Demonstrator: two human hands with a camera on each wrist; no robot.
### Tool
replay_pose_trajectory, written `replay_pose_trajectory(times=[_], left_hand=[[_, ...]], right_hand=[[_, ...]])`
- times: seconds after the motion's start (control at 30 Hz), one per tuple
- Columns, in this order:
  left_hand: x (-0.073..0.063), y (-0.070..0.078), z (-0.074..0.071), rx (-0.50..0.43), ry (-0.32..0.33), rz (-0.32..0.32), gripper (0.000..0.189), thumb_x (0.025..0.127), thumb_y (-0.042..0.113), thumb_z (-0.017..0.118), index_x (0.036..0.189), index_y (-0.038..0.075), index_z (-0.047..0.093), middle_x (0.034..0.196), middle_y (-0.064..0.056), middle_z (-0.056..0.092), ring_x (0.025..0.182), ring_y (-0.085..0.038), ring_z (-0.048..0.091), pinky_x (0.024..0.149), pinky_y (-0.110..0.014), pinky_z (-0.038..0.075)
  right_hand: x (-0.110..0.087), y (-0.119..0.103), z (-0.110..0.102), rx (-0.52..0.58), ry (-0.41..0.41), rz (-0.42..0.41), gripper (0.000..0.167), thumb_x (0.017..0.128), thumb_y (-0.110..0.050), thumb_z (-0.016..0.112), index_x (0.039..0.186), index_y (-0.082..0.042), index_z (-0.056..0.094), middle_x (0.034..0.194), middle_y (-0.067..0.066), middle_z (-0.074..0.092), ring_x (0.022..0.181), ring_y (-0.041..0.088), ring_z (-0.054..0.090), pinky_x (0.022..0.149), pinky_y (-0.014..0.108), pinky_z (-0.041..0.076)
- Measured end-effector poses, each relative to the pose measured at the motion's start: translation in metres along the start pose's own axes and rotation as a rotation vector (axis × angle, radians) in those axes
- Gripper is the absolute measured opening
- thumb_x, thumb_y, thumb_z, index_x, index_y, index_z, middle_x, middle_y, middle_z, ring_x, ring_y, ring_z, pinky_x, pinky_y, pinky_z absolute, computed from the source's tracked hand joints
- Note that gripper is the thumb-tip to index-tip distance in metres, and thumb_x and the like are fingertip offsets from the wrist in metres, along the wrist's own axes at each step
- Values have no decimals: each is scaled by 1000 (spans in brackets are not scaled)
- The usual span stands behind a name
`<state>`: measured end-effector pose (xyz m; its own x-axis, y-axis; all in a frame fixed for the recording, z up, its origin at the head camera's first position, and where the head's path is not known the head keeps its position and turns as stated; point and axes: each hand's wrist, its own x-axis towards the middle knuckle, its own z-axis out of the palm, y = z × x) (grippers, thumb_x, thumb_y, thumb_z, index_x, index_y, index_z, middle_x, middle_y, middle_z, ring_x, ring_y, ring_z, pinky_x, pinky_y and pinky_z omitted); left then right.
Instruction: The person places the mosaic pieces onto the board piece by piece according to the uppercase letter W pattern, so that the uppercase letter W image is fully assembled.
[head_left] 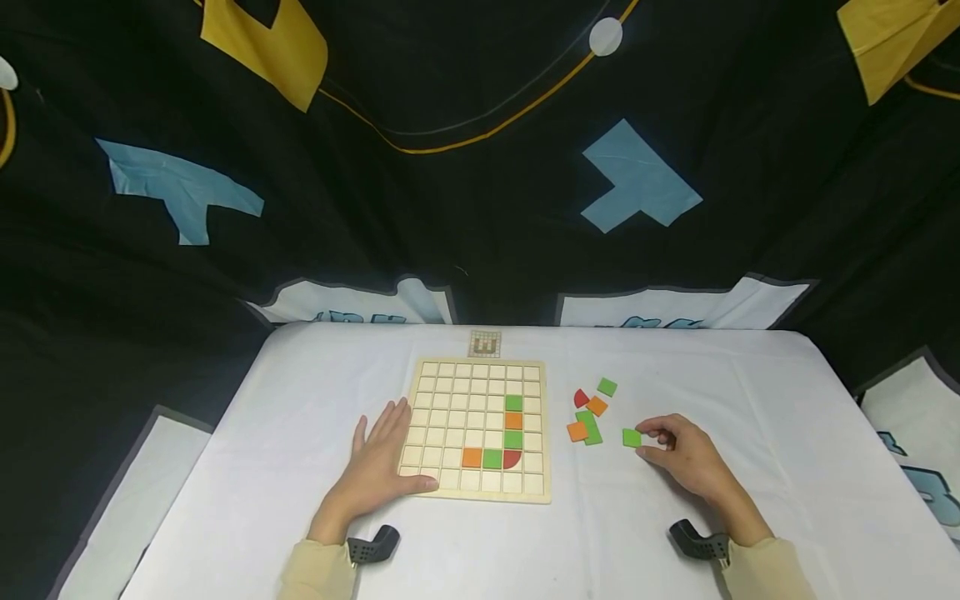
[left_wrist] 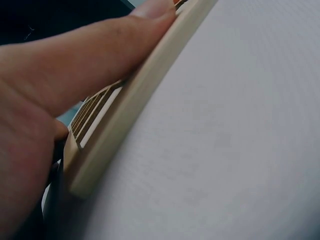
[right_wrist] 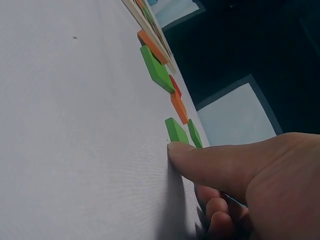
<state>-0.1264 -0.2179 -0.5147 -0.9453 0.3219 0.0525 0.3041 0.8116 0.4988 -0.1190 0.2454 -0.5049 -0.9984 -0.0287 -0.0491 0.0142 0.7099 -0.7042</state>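
In the head view, my left hand (head_left: 373,469) lies along the left edge of a wooden grid board (head_left: 546,492), fingers spread and straight. Its thumb (left_wrist: 95,55) reaches over the board's near rim in the left wrist view. On the board, green, orange and red tiles form a line down a column and along a row, with a red quarter-round tile (head_left: 512,459) at the corner. To the right, my right hand (head_left: 688,457) pinches a green square tile (head_left: 632,437) between thumb and fingertips. The right wrist view shows that tile (right_wrist: 176,131) at the thumb tip, low over the cloth.
Between board and right hand lie loose tiles: a green square (head_left: 607,387), a red quarter-round (head_left: 581,398), an orange square (head_left: 597,406), another orange square (head_left: 577,431) and a green piece (head_left: 590,428). A small patterned card (head_left: 484,343) sits behind the board. White cloth (head_left: 480,554) covers the table.
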Motion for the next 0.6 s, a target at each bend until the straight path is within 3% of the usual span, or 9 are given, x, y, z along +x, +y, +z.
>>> replay_pose_trajectory(times=[0.6], left_hand=[[0,-1,0,8,-2,4,128,69,70,78,156,-6,23,165,-21,18,152,-39,12,116,-66,-6]], right_hand=[[-3,-1,1,-66,13,-53,30,87,-11,78,114,-1,69,100,6,60,85,18,50,67,27,43]])
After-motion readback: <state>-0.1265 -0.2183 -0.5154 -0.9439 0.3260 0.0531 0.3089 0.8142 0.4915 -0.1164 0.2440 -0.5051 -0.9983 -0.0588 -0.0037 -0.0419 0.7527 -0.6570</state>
